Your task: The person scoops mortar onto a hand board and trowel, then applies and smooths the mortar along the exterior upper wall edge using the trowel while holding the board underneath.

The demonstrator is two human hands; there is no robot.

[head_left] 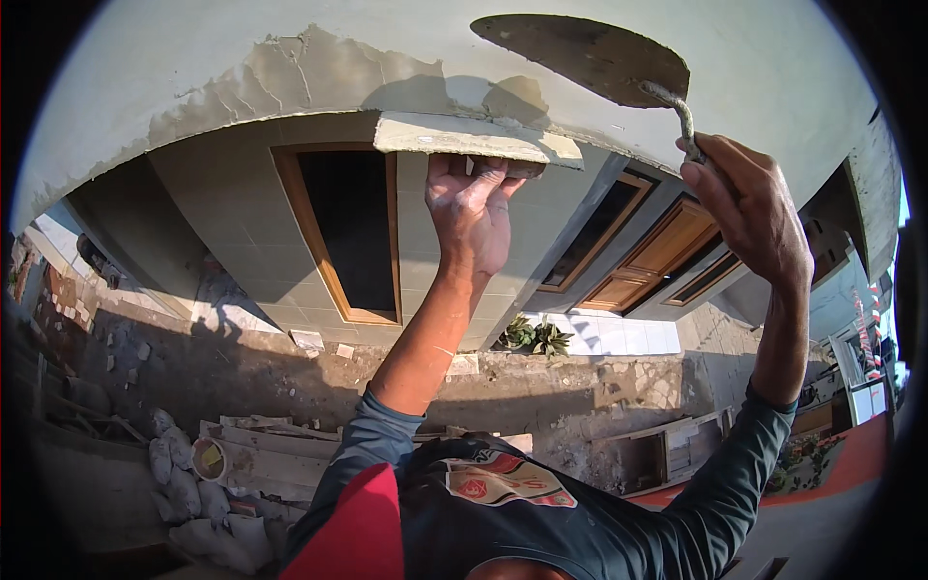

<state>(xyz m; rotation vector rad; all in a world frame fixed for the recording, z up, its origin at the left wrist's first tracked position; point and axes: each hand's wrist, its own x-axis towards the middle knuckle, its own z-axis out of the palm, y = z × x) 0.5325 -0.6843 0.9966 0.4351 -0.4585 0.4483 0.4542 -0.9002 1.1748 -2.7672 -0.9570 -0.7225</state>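
Note:
Above my head, my left hand (471, 213) holds a pale, mortar-crusted hawk board (459, 137) from below, fingers closed at its underside. The board's far edge lies along the bottom edge of the plastered wall (203, 68); whether it touches is hard to tell. In my right hand (754, 208), higher and to the right, is a pointing trowel, gripped by its handle, which the fingers mostly hide. Its leaf-shaped blade (580, 56) is raised in front of the wall. Wet grey plaster (309, 72) forms a ragged patch along the lower wall edge.
Below are a wood-framed window (348, 232), a wooden door (643, 256) and potted plants (535, 335). Filled sacks (184, 474), a bucket (209, 459), planks (271, 454) and rubble lie on the ground far down. A red cap brim (353, 532) shows at the lower edge.

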